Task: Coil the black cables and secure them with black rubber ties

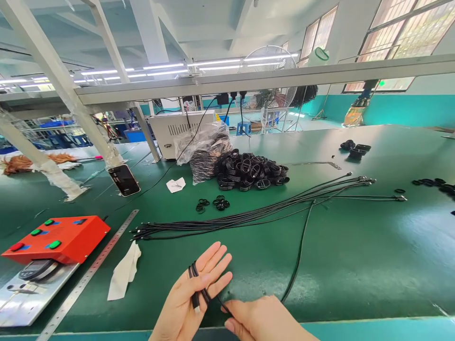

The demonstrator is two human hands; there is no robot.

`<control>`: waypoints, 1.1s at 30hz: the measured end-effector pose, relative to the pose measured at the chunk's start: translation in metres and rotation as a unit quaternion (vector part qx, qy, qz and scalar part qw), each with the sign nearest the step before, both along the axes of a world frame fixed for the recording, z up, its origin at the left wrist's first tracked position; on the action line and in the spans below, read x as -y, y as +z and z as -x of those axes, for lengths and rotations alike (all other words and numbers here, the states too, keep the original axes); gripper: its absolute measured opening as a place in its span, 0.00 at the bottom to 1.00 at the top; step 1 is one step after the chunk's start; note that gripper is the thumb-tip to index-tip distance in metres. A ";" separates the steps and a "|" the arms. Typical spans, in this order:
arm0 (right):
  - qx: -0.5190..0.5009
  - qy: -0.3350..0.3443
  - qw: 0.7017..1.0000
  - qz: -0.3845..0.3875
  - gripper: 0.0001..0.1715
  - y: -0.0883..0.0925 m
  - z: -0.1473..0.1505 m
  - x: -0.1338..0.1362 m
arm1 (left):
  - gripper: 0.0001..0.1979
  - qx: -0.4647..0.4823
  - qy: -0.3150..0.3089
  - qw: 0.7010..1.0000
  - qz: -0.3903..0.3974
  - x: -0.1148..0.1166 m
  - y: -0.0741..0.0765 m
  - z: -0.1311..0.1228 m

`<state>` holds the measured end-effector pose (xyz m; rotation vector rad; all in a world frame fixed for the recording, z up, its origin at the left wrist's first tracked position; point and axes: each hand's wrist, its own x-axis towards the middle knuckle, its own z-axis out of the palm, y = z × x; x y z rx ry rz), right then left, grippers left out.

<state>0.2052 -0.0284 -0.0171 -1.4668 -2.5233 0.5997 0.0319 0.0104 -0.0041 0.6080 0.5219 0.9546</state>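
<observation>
My left hand is palm up near the front edge of the table, its thumb pressing a black cable looped around the fingers. A pale connector end shows at the bottom of the loops. Just to the right, my right hand pinches the same cable between thumb and forefinger. Beyond the hands, a bundle of straight black cables lies across the green table. One cable curves from that bundle toward the front edge, passing behind my right hand.
Coiled black cables are heaped beside a plastic bag. Small black rings lie in front. To the left are a red button box, a steel ruler, a white cloth and a phone.
</observation>
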 end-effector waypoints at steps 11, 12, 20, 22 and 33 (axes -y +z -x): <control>-0.094 -0.027 0.993 0.068 0.23 0.011 0.001 0.005 | 0.28 -0.017 0.035 0.999 0.020 0.013 -0.001 -0.006; -0.143 -0.037 0.986 0.083 0.24 0.010 0.001 0.006 | 0.27 -0.012 0.043 0.999 0.010 0.012 -0.005 -0.003; -0.206 -0.054 0.970 0.119 0.24 -0.008 0.014 0.018 | 0.25 -0.023 0.048 0.998 0.022 0.003 -0.010 0.002; -0.168 -0.067 0.980 0.088 0.18 -0.003 0.010 0.019 | 0.24 -0.041 0.044 0.998 0.031 0.005 -0.004 0.000; -0.067 0.088 0.988 -0.110 0.05 0.044 -0.014 0.004 | 0.18 -0.117 -0.067 0.989 0.056 0.019 -0.006 0.002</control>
